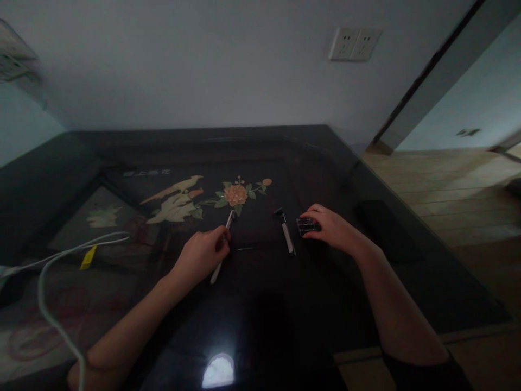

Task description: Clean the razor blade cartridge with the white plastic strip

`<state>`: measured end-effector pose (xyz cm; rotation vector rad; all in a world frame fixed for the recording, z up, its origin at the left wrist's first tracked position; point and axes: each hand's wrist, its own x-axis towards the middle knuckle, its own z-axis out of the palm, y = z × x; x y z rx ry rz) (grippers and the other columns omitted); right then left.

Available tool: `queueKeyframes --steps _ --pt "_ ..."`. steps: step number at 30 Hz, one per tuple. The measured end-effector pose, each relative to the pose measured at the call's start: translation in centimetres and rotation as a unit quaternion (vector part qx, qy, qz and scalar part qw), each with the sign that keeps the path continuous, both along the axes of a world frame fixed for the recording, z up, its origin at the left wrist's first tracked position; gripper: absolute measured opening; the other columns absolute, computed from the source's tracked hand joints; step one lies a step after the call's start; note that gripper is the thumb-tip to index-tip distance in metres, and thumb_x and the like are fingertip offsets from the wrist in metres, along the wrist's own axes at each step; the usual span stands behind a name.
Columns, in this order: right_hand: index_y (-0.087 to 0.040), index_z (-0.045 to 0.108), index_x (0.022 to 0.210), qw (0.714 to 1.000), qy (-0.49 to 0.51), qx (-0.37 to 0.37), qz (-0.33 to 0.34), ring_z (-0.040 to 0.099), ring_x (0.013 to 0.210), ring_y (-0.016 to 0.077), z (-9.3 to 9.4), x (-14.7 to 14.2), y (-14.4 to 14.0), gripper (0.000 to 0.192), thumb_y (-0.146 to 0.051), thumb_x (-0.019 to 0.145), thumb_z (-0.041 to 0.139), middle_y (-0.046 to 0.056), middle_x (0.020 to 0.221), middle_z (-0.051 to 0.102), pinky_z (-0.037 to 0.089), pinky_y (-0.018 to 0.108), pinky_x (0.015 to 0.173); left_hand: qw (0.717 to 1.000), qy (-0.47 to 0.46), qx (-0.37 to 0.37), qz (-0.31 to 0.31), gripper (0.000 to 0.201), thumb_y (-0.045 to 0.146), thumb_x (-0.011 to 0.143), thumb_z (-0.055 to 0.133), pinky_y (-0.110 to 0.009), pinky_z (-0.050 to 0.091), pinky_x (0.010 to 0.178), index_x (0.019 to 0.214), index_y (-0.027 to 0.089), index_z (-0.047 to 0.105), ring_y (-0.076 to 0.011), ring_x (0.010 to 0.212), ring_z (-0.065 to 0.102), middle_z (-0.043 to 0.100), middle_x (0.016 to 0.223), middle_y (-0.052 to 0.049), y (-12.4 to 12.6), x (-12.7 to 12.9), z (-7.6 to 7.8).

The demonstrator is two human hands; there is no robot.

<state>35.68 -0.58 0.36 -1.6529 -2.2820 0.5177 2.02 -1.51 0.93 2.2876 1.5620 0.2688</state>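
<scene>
My left hand (205,248) is closed around a slim white handle (216,271), whose two ends stick out past my fingers at a slant. Its far end has a small dark part, too dim to make out. Between my hands a razor (286,233) with a pale handle and a black head lies on the dark tabletop, touched by neither hand. To the right of the razor, my right hand (329,225) grips a small dark, shiny case (307,226) between thumb and fingers. What is inside the case cannot be made out.
The glossy black tabletop (252,293) bears a bird-and-flower picture (235,195). On the left lies a white cable (55,320) with a yellow tag (87,258). A flat dark object (380,217) is at the right. Wall sockets (355,44) are behind, wooden floor (423,187) beyond the right edge.
</scene>
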Motion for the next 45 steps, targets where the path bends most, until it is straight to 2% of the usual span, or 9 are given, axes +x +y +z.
queueKeyframes --steps 5,9,17,25,32,35,40,45 --pt "-0.02 0.07 0.112 1.0 0.004 -0.008 -0.006 0.063 0.103 0.0266 0.0 0.0 0.1 0.041 -0.023 0.072 0.077 0.009 0.112 0.061 0.05 0.041 0.094 0.999 -0.045 -0.018 0.01 0.013 0.021 0.08 0.053 -0.024 0.039 0.058 0.087 0.021 0.064 -0.0156 0.061 0.061 0.062 0.066 0.003 1.2 2.0 0.3" --pt "-0.019 0.07 0.112 1.0 0.002 -0.014 -0.011 0.063 0.104 0.0264 0.1 -0.1 0.1 0.041 -0.022 0.072 0.077 0.01 0.112 0.061 0.05 0.04 0.094 0.998 -0.066 -0.02 0.009 0.013 0.019 0.08 0.054 -0.022 0.041 0.059 0.088 0.019 0.065 -0.0144 0.065 0.063 0.065 0.069 0.002 2.0 4.6 -0.2" --pt "-0.017 0.068 0.115 1.0 -0.001 -0.028 -0.01 0.062 0.105 0.0273 0.2 -0.2 0.1 0.041 -0.021 0.075 0.074 0.01 0.114 0.06 0.05 0.042 0.094 0.999 -0.029 0.014 -0.013 0.01 0.021 0.083 0.058 -0.027 0.037 0.058 0.089 0.021 0.066 -0.0193 0.068 0.066 0.071 0.073 0.0 1.9 8.0 -0.7" --pt "-0.021 0.069 0.115 1.0 0.019 -0.017 -0.006 0.063 0.105 0.026 0.3 -0.1 0.0 0.041 -0.021 0.074 0.074 0.008 0.113 0.059 0.049 0.041 0.097 0.998 -0.01 0.045 -0.046 0.015 0.027 0.093 0.053 -0.03 0.039 0.063 0.091 0.02 0.065 -0.0202 0.07 0.066 0.073 0.077 -0.002 2.0 8.3 -1.0" --pt "-0.021 0.069 0.114 0.999 0.022 -0.035 -0.022 0.063 0.105 0.026 0.5 -0.3 0.0 0.04 -0.022 0.074 0.073 0.008 0.113 0.058 0.049 0.041 0.097 0.995 -0.029 0.065 -0.067 0.012 0.026 0.094 0.053 -0.031 0.041 0.071 0.094 0.019 0.063 -0.0195 0.075 0.066 0.073 0.084 -0.002 2.4 8.2 -1.6" --pt "-0.022 0.069 0.114 0.999 0.028 -0.029 -0.021 0.063 0.104 0.0259 0.3 -0.1 0.1 0.041 -0.023 0.073 0.075 0.008 0.113 0.058 0.049 0.041 0.097 0.995 -0.039 0.069 -0.068 0.011 0.026 0.093 0.054 -0.031 0.042 0.071 0.094 0.019 0.063 -0.0196 0.077 0.066 0.072 0.087 -0.003 2.4 8.2 -1.8" --pt "-0.024 0.069 0.115 0.998 0.032 -0.039 -0.032 0.063 0.089 0.0218 0.1 0.0 0.0 0.042 -0.025 0.074 0.075 0.007 0.113 0.057 0.053 0.039 0.085 0.994 -0.058 0.072 -0.06 0.009 0.026 0.092 0.055 -0.029 0.042 0.067 0.092 0.02 0.062 -0.0176 0.074 0.063 0.069 0.086 -0.002 2.6 8.1 -2.0" --pt "-0.025 0.069 0.115 0.998 0.033 -0.045 -0.035 0.062 0.088 0.0212 0.2 -0.1 0.0 0.042 -0.023 0.073 0.075 0.007 0.114 0.057 0.053 0.04 0.085 0.993 -0.076 0.072 -0.057 0.008 0.026 0.092 0.057 -0.029 0.04 0.064 0.09 0.019 0.062 -0.0169 0.071 0.06 0.067 0.084 -0.001 2.6 8.1 -2.0"
